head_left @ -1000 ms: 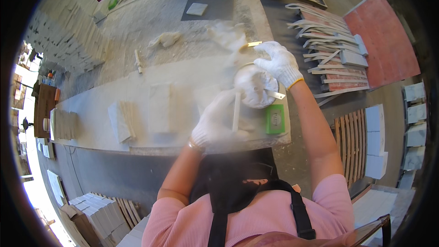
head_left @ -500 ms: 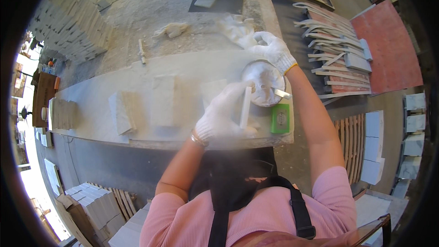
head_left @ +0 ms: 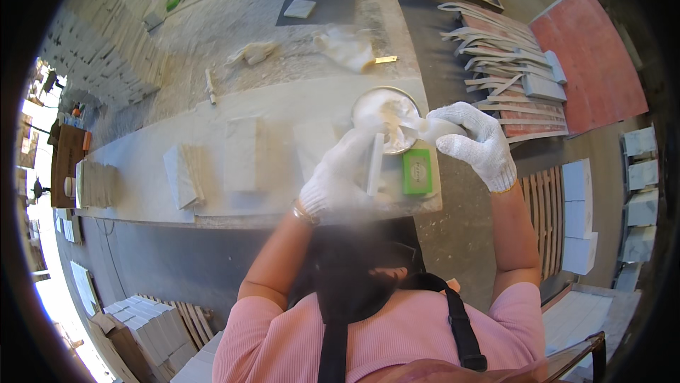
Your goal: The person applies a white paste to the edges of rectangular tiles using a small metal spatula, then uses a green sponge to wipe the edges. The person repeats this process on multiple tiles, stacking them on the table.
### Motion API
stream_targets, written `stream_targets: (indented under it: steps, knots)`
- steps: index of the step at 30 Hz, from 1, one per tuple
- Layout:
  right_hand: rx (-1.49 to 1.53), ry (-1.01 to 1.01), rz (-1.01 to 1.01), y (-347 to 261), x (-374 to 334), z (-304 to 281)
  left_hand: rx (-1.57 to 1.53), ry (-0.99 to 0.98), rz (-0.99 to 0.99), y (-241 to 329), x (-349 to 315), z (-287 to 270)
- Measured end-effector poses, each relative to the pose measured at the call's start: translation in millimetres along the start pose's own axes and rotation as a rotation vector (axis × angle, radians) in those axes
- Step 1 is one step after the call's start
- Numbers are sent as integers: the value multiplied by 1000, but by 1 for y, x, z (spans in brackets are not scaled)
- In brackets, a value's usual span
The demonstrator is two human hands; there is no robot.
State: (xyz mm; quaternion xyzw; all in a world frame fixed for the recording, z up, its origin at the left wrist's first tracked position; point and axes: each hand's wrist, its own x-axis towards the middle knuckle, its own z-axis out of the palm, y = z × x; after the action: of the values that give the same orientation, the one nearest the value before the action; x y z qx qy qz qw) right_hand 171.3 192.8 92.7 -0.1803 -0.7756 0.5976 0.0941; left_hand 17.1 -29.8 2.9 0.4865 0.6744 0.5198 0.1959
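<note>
Gripped in my left hand [head_left: 336,174], which wears a white knit glove, is a thin white tile [head_left: 375,165] standing on edge. Its fingers are partly blurred by haze. My right hand [head_left: 476,141], gloved too, is closed at the right side of a round tin [head_left: 365,105] of white paste. Between its thumb and fingers is the pale handle of a tool [head_left: 412,123] whose other end lies in the paste; the tool's kind is unclear. A green box [head_left: 418,172] sits just in front of the tin.
Stone tiles [head_left: 183,176] stand on the white tabletop to the left. Behind the tin lie a crumpled cloth [head_left: 343,48], a small yellow-ended tool [head_left: 386,60] and a dark sheet [head_left: 329,0]. Tall tile stacks [head_left: 99,36] rise at far left; pale strips [head_left: 489,50] lie right.
My right hand has moved from beside the cloth toward me and right, and has closed on the tool handle in the tin. The yellow-ended tool is now visible beside the cloth.
</note>
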Motion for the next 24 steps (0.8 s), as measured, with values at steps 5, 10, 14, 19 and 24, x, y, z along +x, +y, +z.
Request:
stream_targets:
  steps: [5,10,14,19,24]
  knots:
    - [-91,-21,-29,-12,-13,-4,27,28,47,2,-2,7]
    - [-113,-15,-34,-17,-17,-4,57,32,49,6,-2,11]
    - [-208,-38,-58,-20,-18,-6,42,28,30,12,-1,12]
    - [-256,-62,-121,-21,-16,-9,26,15,6,17,1,12]
    - [-300,-61,-177,-19,-13,-11,23,27,27,19,3,13]
